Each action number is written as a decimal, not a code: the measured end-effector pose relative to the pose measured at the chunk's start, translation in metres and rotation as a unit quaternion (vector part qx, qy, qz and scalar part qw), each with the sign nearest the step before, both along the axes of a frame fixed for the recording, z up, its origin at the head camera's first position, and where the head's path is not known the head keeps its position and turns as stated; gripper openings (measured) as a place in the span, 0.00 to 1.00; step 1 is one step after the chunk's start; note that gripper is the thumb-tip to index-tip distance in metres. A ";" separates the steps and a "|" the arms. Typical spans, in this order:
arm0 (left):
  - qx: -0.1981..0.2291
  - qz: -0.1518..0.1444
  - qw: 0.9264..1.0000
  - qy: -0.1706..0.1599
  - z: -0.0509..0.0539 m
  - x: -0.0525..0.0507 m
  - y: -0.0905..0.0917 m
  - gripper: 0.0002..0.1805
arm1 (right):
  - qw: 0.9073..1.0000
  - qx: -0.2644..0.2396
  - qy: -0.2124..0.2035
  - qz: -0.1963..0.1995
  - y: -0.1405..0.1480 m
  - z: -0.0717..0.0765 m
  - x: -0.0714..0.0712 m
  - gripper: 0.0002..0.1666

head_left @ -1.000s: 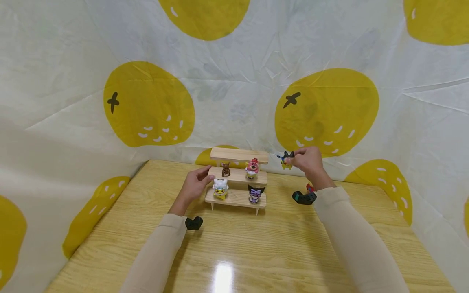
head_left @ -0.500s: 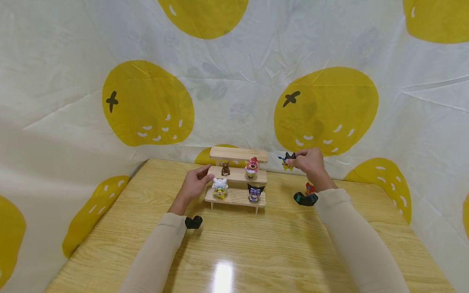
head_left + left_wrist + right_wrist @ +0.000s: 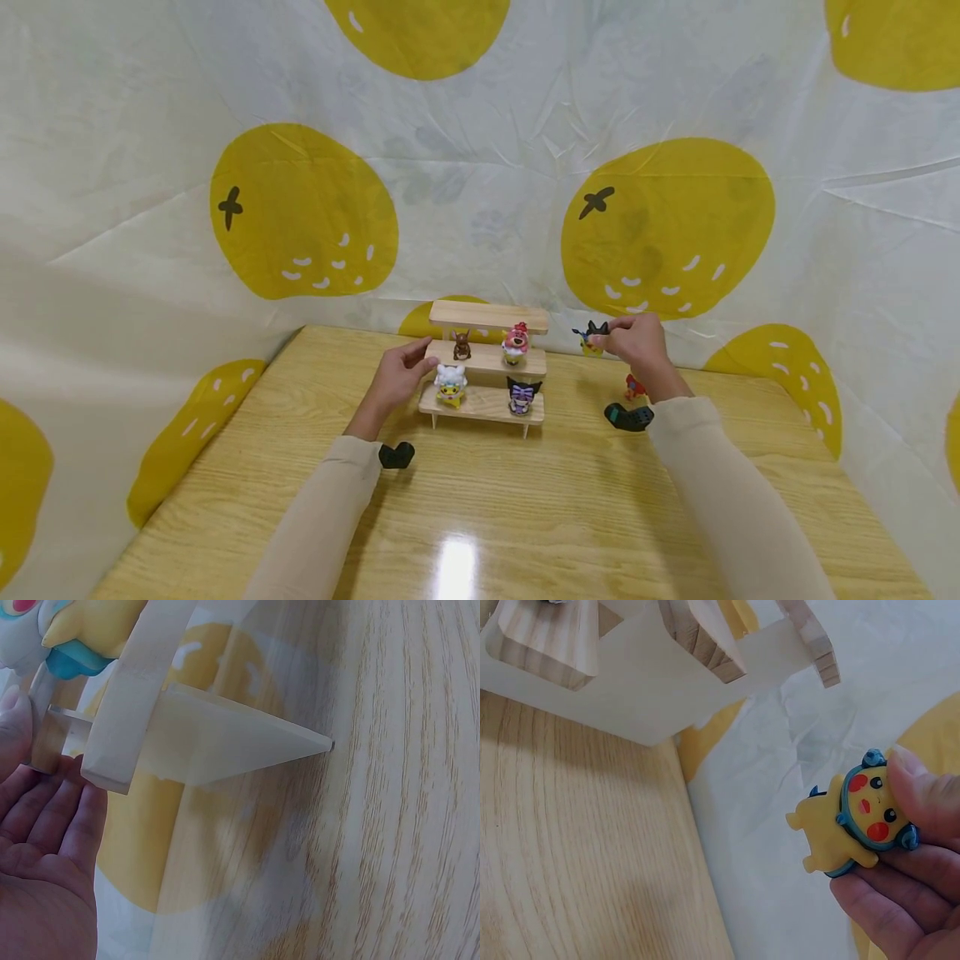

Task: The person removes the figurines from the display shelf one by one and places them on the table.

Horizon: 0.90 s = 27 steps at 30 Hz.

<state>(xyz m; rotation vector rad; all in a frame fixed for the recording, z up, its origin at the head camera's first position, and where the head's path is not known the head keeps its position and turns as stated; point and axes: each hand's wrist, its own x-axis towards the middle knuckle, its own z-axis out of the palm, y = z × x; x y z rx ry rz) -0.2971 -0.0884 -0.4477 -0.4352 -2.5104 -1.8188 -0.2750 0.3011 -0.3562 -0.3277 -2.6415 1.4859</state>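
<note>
My left hand (image 3: 397, 379) is at the left end of a three-tier wooden display stand (image 3: 483, 406). In the left wrist view its thumb and fingers pinch the end of the middle shelf. My right hand (image 3: 637, 343) holds a small yellow figurine with red cheeks and a dark blue hood (image 3: 866, 810) by the head, in the air right of the stand. On the middle shelf are a brown animal figurine (image 3: 462, 346) and a pink bear figurine (image 3: 515, 343). The bottom shelf bears a white-hooded yellow figurine (image 3: 451, 387) and a purple figurine with black ears (image 3: 521, 398).
A red figurine (image 3: 634, 386) stands on the wooden table (image 3: 480, 500), partly hidden behind my right wrist. White cloth with yellow fruit prints (image 3: 480, 208) hangs behind the table and at both sides. Black wrist cameras show below each hand.
My right hand has moved slightly down and to the right with the yellow figurine. More of the red figurine shows beside the wrist. The left hand and stand keep their place.
</note>
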 end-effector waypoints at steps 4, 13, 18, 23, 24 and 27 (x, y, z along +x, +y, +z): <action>0.003 -0.001 1.000 0.003 -0.001 0.000 0.000 0.30 | 1.000 -0.005 0.001 0.003 0.002 -0.004 0.001 0.22; 0.008 0.001 1.000 0.003 -0.003 -0.003 0.000 0.29 | 1.000 -0.006 0.007 0.006 0.003 -0.011 0.003 0.21; 0.000 0.003 1.000 -0.008 0.007 0.004 0.003 0.29 | 1.000 -0.002 0.010 0.010 0.005 -0.016 0.003 0.21; -0.005 0.003 1.000 -0.005 0.021 0.016 0.004 0.28 | 1.000 0.008 0.003 0.003 0.008 -0.019 0.002 0.21; -0.005 0.004 1.000 -0.003 0.018 0.014 0.004 0.28 | 1.000 0.008 0.002 0.002 0.008 -0.020 0.002 0.21; 0.000 0.006 1.000 0.003 0.004 0.003 0.002 0.29 | 1.000 0.010 0.000 0.002 0.008 -0.023 0.002 0.20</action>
